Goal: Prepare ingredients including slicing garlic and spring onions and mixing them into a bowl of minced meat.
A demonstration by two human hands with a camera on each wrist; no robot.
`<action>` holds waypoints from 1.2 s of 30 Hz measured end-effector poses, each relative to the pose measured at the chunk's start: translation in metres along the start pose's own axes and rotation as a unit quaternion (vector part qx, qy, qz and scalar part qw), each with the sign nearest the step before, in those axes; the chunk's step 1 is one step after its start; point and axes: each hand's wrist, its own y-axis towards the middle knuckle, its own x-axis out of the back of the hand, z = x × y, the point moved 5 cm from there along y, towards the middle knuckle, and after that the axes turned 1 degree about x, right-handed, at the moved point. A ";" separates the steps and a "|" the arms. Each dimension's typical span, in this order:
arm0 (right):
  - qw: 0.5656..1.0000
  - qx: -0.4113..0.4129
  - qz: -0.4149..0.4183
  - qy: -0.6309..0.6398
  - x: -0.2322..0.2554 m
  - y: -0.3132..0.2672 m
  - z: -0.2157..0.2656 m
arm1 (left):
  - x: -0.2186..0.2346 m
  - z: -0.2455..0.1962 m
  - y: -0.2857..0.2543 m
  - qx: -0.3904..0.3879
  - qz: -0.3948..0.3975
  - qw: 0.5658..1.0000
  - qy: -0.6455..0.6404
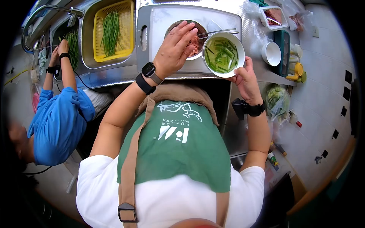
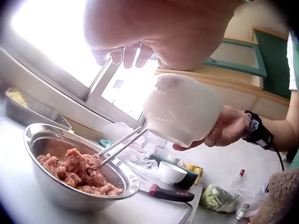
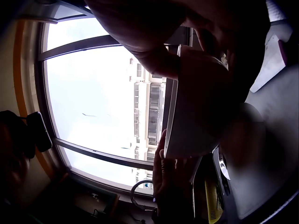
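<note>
My right hand (image 1: 245,78) grips a white bowl (image 2: 182,109) by its side, thumb near the rim. Cut green stalk pieces (image 1: 222,57) sit in clear, greenish liquid inside it, and the bowl looks tilted in the left wrist view. To its left, my left hand (image 1: 173,49) is held with fingers extended over part of a steel bowl (image 2: 56,191), holding nothing. Pink minced meat (image 2: 77,172) lies in that steel bowl, with a pair of chopsticks (image 2: 122,144) leaning out over its rim. Under the steel bowl is a grey-edged cutting board (image 1: 159,22).
A knife (image 2: 173,194) lies on the board's right side. Left, a yellow basket (image 1: 99,47) with green stalks sits in the sink; another person in blue (image 1: 59,125) works beyond. Right stand a meat tray (image 1: 283,24) and an upturned-looking white bowl (image 1: 271,54).
</note>
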 end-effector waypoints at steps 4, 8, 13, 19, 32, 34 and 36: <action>1.000 -0.006 -0.001 0.009 -0.012 0.002 -0.016 | -0.016 -0.051 0.001 -0.097 0.065 0.993 0.023; 1.000 -0.024 0.001 0.012 -0.016 0.008 -0.032 | -0.035 -0.054 -0.003 -0.083 0.112 0.986 0.092; 0.999 -0.036 0.013 -0.012 -0.021 0.014 -0.037 | -0.050 -0.040 -0.006 -0.074 0.120 0.986 0.089; 0.997 -0.057 0.030 -0.043 -0.026 0.022 -0.034 | -0.050 -0.027 -0.004 -0.079 0.130 0.984 0.092; 0.991 -0.087 0.035 -0.094 -0.031 0.030 -0.023 | -0.060 -0.010 -0.012 -0.021 0.133 0.990 0.037; 0.990 -0.091 0.039 -0.101 -0.031 0.031 -0.023 | -0.060 -0.009 -0.013 -0.020 0.129 0.991 0.038; 0.990 -0.094 0.038 -0.103 -0.033 0.032 -0.022 | -0.062 -0.007 -0.014 -0.020 0.128 0.991 0.034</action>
